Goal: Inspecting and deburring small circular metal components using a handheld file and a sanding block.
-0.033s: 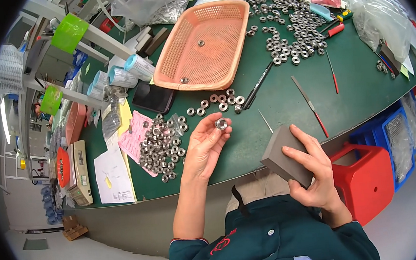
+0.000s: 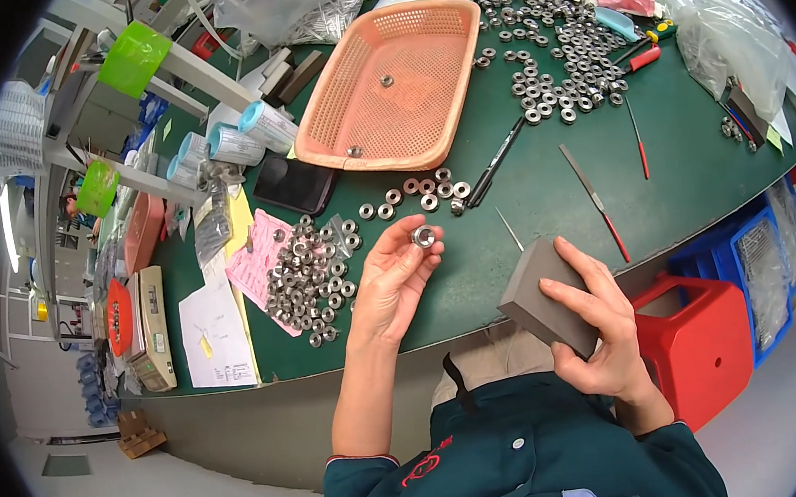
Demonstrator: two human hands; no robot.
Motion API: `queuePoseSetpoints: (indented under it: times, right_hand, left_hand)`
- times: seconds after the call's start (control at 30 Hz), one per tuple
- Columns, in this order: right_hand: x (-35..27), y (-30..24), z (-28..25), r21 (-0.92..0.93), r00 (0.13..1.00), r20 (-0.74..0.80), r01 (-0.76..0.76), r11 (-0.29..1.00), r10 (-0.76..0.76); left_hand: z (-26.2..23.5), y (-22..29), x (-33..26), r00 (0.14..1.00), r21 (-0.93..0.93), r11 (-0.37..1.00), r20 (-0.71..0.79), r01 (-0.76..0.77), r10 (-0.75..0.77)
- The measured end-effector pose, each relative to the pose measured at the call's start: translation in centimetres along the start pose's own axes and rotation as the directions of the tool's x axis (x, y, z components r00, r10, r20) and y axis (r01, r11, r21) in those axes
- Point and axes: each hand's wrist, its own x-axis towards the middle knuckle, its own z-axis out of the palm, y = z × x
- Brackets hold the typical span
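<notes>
Pinching 1 metal ring w/ L hand, thumb vs. fingertips, over green tabletop. Gripping 1 grey block, tilted, w/ R hand. Counting 2 rings in 1 orange basket, approx. 10 loose rings outside near rim, 1 black pen, 2 slim red-handled tools. Noting 2 big ring clusters, L & R; too many to count.

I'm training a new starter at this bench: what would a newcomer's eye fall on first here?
Probably the big orange basket on the far side of the green table, then the bright red stool beyond the table's near edge, at right. Nearer the middle, the left hand pinches a small metal part, while the right hand grips a dark grey block.
</notes>
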Motion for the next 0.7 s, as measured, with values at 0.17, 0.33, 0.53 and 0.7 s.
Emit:
queuePoseSetpoints:
  times: [0.17,0.33,0.53,0.7]
  right_hand:
    - [0.5,-0.5,1.2,-0.002,1.0,0.021,0.018,1.0,-0.018]
    - [1.6,-1.1,3.0,-0.154,0.998,-0.023,0.058,0.986,-0.063]
    - [3.0,-0.9,6.0,-0.219,0.993,-0.037,0.104,0.97,-0.114]
    - [3.4,-0.7,7.7,-0.25,0.982,0.024,0.187,0.95,-0.187]
  left_hand:
    - [-1.3,0.0,-1.0,0.999,-0.165,0.985,-0.003,0.052,-0.053]
    - [-0.9,-0.3,-2.0,0.997,-0.023,0.998,-0.044,-0.066,0.065]
    - [-0.5,-0.7,-3.1,0.944,0.227,0.929,-0.088,-0.292,0.318]
    - [-0.6,-0.8,-3.8,0.911,0.265,0.887,-0.06,-0.379,0.408]
